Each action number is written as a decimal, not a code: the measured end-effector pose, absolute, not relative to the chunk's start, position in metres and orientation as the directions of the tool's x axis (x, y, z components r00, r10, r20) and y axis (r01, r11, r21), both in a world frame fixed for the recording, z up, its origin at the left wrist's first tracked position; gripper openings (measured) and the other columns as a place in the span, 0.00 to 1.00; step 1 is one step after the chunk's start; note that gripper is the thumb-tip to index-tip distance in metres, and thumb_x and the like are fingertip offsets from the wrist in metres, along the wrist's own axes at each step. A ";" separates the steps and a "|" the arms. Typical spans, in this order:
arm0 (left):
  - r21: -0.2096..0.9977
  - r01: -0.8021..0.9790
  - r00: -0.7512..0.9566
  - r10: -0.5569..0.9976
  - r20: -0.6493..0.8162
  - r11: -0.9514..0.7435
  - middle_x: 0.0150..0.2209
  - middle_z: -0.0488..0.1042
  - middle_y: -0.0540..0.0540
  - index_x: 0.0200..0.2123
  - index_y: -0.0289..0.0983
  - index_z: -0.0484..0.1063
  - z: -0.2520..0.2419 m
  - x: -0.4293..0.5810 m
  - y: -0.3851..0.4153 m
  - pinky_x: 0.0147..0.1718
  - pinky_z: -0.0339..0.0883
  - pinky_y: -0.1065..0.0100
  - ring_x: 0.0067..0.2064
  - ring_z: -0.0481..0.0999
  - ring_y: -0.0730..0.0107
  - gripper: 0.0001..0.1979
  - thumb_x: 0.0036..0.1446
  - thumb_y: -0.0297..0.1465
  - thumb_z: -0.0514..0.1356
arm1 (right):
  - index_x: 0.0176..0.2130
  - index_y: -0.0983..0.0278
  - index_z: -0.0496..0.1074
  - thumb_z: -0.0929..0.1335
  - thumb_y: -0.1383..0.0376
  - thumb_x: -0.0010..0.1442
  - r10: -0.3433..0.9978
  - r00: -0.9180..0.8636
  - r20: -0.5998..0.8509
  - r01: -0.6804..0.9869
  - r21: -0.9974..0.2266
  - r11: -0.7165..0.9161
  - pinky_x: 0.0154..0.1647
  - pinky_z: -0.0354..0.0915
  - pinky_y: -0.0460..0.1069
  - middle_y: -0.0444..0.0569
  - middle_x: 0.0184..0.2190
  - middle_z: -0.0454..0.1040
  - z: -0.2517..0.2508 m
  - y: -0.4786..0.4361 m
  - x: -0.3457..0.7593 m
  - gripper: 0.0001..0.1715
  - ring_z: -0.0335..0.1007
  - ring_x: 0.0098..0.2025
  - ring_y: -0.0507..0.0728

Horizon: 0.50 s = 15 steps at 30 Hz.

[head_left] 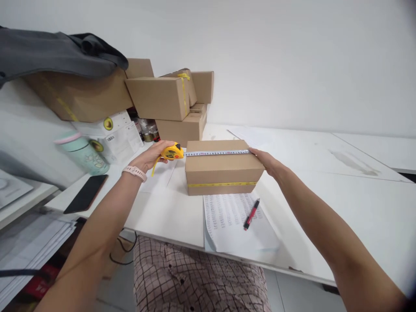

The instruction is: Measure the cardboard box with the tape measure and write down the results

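A closed cardboard box (224,167) with a strip of yellow tape along its lower front sits on the white table. My left hand (160,154) is wrapped round a yellow tape measure (172,151), just off the box's left edge. Its metal blade (216,153) runs straight across the top of the box. At the right edge, my right hand (263,158) grips the blade's end against the box, with fingers partly hidden behind the box's side. In front of the box lie printed sheets (227,223), with a red and black pen (251,214) on them.
Stacked cardboard boxes (159,97) stand against the wall at back left, beside a larger box (87,95) under dark cloth (58,54). A mint tumbler (82,151) leans near white avocado-printed cartons (118,141). A black phone (86,193) lies at the table's left edge.
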State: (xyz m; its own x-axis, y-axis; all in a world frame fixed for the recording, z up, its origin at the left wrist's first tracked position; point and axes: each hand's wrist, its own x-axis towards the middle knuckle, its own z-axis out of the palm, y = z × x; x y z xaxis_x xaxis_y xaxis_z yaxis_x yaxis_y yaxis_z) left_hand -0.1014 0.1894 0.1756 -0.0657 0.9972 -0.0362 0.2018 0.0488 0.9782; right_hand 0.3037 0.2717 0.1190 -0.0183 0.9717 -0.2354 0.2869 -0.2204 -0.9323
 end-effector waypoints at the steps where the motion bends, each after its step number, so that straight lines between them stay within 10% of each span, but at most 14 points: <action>1: 0.978 0.203 -0.064 0.997 -0.035 0.048 0.36 0.79 0.44 0.41 0.35 0.77 0.175 -0.101 0.190 0.21 0.64 0.73 0.31 0.75 0.69 0.27 0.45 0.49 0.69 | 0.47 0.59 0.77 0.68 0.45 0.60 0.972 -0.021 -0.235 0.286 -0.933 -0.219 0.47 0.70 0.55 0.54 0.51 0.79 0.118 0.273 0.304 0.26 0.74 0.52 0.65; 15: 0.975 0.205 -0.021 0.997 -0.078 0.080 0.32 0.78 0.44 0.38 0.35 0.78 0.177 -0.096 0.195 0.20 0.62 0.74 0.28 0.74 0.70 0.25 0.46 0.50 0.69 | 0.43 0.64 0.78 0.70 0.47 0.60 0.971 0.070 -0.227 0.280 -0.930 -0.237 0.47 0.68 0.55 0.57 0.51 0.79 0.129 0.263 0.296 0.24 0.75 0.50 0.65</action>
State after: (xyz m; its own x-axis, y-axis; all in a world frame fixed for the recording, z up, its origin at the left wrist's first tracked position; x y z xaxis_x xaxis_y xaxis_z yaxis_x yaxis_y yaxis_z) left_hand -0.0959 0.1953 0.1766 -0.0206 0.9968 -0.0776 0.2052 0.0802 0.9754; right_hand 0.2963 0.2628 0.1290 0.0697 0.9715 -0.2267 0.2796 -0.2372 -0.9304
